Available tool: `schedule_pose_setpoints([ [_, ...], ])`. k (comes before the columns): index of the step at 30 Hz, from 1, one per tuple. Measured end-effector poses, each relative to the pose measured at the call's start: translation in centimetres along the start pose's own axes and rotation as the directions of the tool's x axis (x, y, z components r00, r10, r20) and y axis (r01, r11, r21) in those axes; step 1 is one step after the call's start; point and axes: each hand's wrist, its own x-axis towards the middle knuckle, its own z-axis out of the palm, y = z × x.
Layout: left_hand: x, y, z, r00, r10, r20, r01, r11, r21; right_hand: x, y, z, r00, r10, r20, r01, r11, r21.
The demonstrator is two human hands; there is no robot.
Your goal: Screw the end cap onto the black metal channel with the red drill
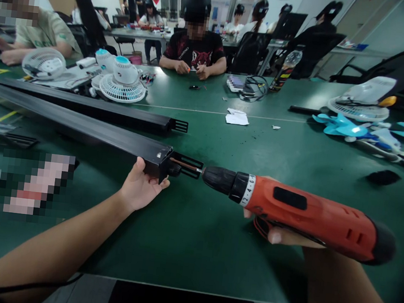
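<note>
My left hand (pixel 145 189) grips the near end of a long black rectangular bar (pixel 109 136), thumb on its side and fingers underneath. A slotted black bracket (pixel 191 167) and a small dark knob (pixel 174 169) stick out of that end. Wrapped round the handle of a red cordless drill (pixel 322 216) is my right hand (pixel 282 236), partly hidden by the drill body. The drill lies level, pointing left, and its long thin bit (pixel 186 165) reaches to the end of the bar. Whether the tip touches a screw is hidden.
Behind lies a second black bar (pixel 119 111). White fan parts (pixel 122 86) stand back left, blue fan blades (pixel 343 126) at right. White paper (pixel 237 117), a bottle (pixel 286 71) and a cable (pixel 254 90) lie beyond. A person (pixel 195 48) sits opposite.
</note>
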Motion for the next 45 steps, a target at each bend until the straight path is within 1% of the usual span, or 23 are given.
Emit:
schedule_pose_setpoints([
  [1, 0.0, 0.1, 0.1, 1.0, -0.002, 0.002, 0.002, 1.0, 0.0, -0.1, 0.1, -0.1, 0.998, -0.038, 0.041, 0.034, 0.995, 0.093],
  [3, 0.0, 0.2, 0.3, 1.0, -0.006, 0.014, 0.006, 1.0, 0.006, -0.2, 0.2, -0.5, 0.993, -0.066, 0.093, 0.045, 0.976, 0.214],
  [6, 0.1, 0.3, 0.3, 0.999, -0.008, 0.037, 0.008, 1.0, 0.019, 0.2, 0.2, -0.9, 0.99, -0.054, 0.126, 0.017, 0.96, 0.28],
  [8, 0.1, 0.3, 0.1, 0.999, -0.011, 0.053, 0.01, 1.0, 0.02, 0.5, 0.1, -1.0, 0.988, -0.071, 0.134, 0.027, 0.952, 0.305],
  [12, 0.3, 0.3, -0.2, 0.997, -0.018, 0.079, 0.017, 1.0, 0.013, 0.9, 0.0, -0.8, 0.988, -0.117, 0.101, 0.084, 0.955, 0.284],
  [18, 0.2, 0.5, 0.3, 0.997, -0.024, 0.073, 0.023, 1.0, 0.014, 0.8, 0.0, -0.5, 0.992, -0.096, 0.081, 0.071, 0.961, 0.269],
  [22, 0.2, 0.5, 0.4, 0.997, -0.022, 0.074, 0.02, 0.999, 0.025, 1.1, 0.0, -0.5, 0.995, -0.093, 0.018, 0.087, 0.97, 0.225],
  [25, 0.2, 0.6, 0.5, 0.998, -0.022, 0.064, 0.02, 0.999, 0.031, 1.3, -0.5, -0.4, 0.996, -0.087, 0.029, 0.076, 0.957, 0.28],
  [29, 0.2, 0.7, 0.8, 0.998, -0.019, 0.066, 0.017, 1.0, 0.019, 2.1, -1.9, -0.7, 0.997, -0.055, 0.051, 0.035, 0.945, 0.324],
  [31, 0.2, 0.8, 0.8, 0.998, -0.022, 0.059, 0.021, 1.0, 0.023, 2.7, -2.6, -1.1, 0.995, -0.047, 0.093, 0.013, 0.941, 0.338],
  [33, 0.1, 0.8, 0.8, 0.998, -0.032, 0.048, 0.031, 0.999, 0.027, 3.4, -3.1, -1.4, 0.991, -0.078, 0.11, 0.039, 0.945, 0.324],
  [35, 0.1, 0.8, 0.7, 0.998, -0.039, 0.041, 0.038, 0.999, 0.023, 3.7, -3.2, -1.4, 0.99, -0.117, 0.079, 0.086, 0.944, 0.32],
  [37, 0.0, 0.7, 0.5, 0.999, -0.039, 0.037, 0.038, 0.999, 0.022, 3.6, -3.0, -1.3, 0.989, -0.133, 0.067, 0.104, 0.94, 0.325],
  [42, 0.0, 0.5, 0.4, 0.999, -0.017, 0.03, 0.017, 1.0, 0.018, 2.7, -2.5, -1.0, 0.994, -0.086, 0.066, 0.061, 0.947, 0.315],
  [45, 0.0, 0.4, 0.2, 1.0, -0.011, 0.02, 0.011, 1.0, 0.016, 2.7, -2.3, -1.1, 0.994, -0.094, 0.06, 0.073, 0.955, 0.289],
])
